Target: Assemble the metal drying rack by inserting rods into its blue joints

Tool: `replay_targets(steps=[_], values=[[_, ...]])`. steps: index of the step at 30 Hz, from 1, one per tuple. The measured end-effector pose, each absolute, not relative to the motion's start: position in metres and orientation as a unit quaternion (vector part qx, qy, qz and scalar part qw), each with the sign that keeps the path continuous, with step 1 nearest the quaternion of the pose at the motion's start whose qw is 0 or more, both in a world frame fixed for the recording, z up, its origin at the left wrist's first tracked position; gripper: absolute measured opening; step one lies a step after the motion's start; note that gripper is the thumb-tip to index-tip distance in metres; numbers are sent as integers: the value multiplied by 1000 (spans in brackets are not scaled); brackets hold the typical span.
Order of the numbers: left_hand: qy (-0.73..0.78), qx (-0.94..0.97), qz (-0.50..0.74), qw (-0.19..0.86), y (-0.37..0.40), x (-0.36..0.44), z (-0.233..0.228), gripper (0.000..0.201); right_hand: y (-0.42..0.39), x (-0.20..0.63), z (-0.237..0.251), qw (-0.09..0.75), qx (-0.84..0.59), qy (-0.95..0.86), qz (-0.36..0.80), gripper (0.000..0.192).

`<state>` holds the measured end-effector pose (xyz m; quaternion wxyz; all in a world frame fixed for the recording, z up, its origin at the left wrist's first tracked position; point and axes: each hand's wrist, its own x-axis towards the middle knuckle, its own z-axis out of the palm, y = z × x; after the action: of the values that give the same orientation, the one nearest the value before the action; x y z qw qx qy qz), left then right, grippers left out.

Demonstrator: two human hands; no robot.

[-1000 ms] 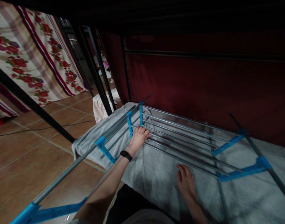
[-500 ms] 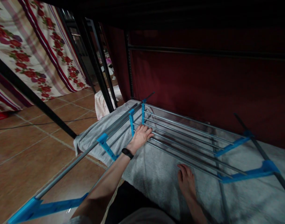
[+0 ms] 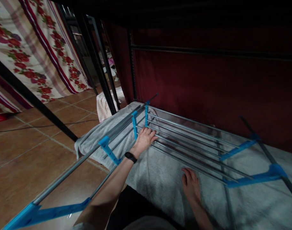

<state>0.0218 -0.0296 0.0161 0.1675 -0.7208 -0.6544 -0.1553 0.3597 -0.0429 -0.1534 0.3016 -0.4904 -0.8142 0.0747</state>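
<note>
Since this drying rack looks light but stiff, I'd grab its blue brackets; left hand is on the rods, grip unclear, right hand loosely open.

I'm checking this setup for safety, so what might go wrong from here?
The left hand sits on the rack near a blue bracket, so its fingers could perhaps get pinched if the parts shift.
Part of the rack juts past the grey blanket, over the tiled floor; it might tip or slide, since the right hand is off the rack.
</note>
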Motion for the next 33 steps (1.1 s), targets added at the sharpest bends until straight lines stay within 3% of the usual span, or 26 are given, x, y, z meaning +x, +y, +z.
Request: replay_targets(steps=[13, 22, 33], values=[[-661, -734, -107, 117, -31, 23, 41, 40, -42, 358, -151, 312, -496, -803, 107, 35], [-679, -730, -45, 59, -24, 35, 60, 30, -42, 357, -148, 316, -503, -795, 120, 36], [-638, -766, 10, -76, 1, 56, 94, 39, -42, 357, -148, 325, -497, -798, 105, 37]])
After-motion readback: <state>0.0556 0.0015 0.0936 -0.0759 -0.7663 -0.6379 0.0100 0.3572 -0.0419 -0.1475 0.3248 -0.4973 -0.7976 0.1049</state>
